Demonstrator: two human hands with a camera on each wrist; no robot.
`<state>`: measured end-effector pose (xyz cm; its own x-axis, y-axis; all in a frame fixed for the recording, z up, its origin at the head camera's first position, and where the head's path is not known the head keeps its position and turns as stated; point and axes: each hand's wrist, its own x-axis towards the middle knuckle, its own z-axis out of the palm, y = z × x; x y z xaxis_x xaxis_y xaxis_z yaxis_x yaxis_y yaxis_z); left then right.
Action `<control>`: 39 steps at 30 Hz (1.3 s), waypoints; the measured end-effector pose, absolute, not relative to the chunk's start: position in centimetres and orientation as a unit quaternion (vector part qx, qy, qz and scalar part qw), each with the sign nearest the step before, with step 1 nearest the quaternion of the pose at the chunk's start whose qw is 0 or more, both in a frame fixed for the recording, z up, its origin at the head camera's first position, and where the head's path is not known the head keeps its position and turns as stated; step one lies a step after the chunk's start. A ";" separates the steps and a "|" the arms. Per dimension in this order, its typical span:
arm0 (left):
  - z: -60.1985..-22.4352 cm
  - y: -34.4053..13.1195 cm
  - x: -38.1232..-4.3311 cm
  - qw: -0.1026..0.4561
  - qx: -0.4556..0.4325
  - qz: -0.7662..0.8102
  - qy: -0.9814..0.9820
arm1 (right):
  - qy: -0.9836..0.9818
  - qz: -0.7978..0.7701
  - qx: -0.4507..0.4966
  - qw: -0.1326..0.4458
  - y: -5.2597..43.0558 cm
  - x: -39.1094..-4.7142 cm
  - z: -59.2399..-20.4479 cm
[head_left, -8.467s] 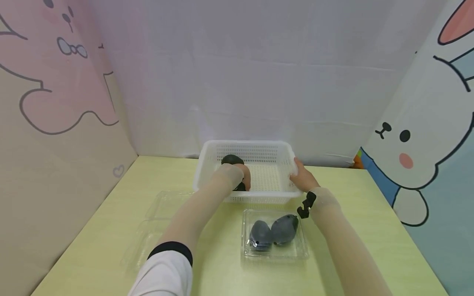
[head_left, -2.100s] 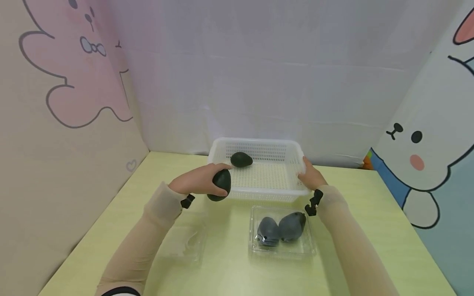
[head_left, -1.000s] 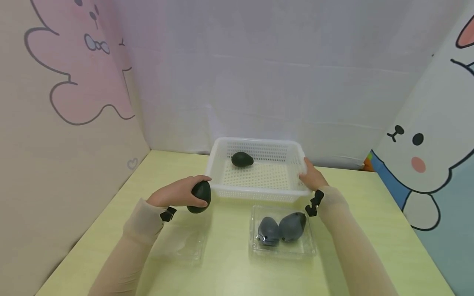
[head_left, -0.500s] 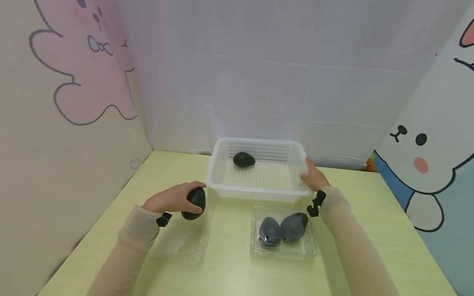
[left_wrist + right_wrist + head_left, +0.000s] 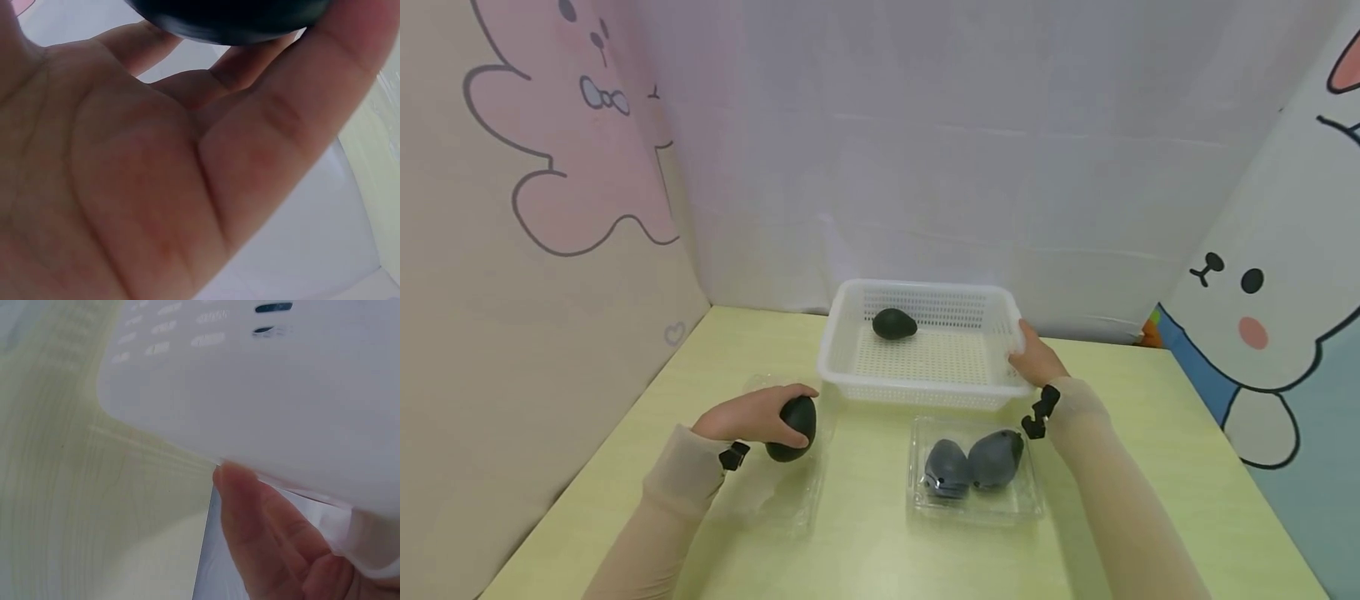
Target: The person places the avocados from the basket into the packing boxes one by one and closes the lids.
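Observation:
My left hand (image 5: 748, 417) grips a dark green avocado (image 5: 793, 432) between thumb and fingers, over a clear plastic container (image 5: 771, 508) on the left of the table. Whether the avocado touches the container I cannot tell. In the left wrist view only the underside of the avocado (image 5: 231, 22) shows above the palm. My right hand (image 5: 1036, 357) holds the right side of a white slotted basket (image 5: 917, 387); the right wrist view shows its fingers (image 5: 244, 506) against the basket wall (image 5: 250, 394). Another avocado (image 5: 893, 323) lies at the back left inside the basket.
In front of the basket stands a clear plastic box (image 5: 981, 510), apparently lidded, with two avocados (image 5: 995, 460) looking greyish through the plastic. A white wall (image 5: 925, 183) rises behind the table (image 5: 865, 550); cartoon-printed walls flank it.
My left hand has lifted an avocado out of the basket, carried it left and nearer, then lowered it over the left container. My right hand has stayed at the basket's side.

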<state>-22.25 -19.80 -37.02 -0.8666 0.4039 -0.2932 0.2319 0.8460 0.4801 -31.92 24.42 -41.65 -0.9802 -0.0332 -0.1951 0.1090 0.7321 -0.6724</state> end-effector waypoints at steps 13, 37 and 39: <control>-38.7 -20.2 -22.3 0.229 0.136 0.245 0.932 | 0.927 -0.361 0.023 0.098 24.4 -31.9 -41.4; -38.5 -20.7 -20.8 0.235 0.125 0.234 0.935 | 0.924 -0.370 0.015 0.090 24.5 -32.1 -42.0; -38.4 -20.7 -20.7 0.229 0.129 0.227 0.938 | 0.925 -0.371 0.014 0.088 24.5 -32.0 -41.9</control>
<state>-20.66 -20.73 -38.40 -0.8615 0.3459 -0.3718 0.1371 0.8634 0.4856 -32.03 24.49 -41.90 -0.9841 -0.0397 -0.1730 0.0908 0.7249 -0.6828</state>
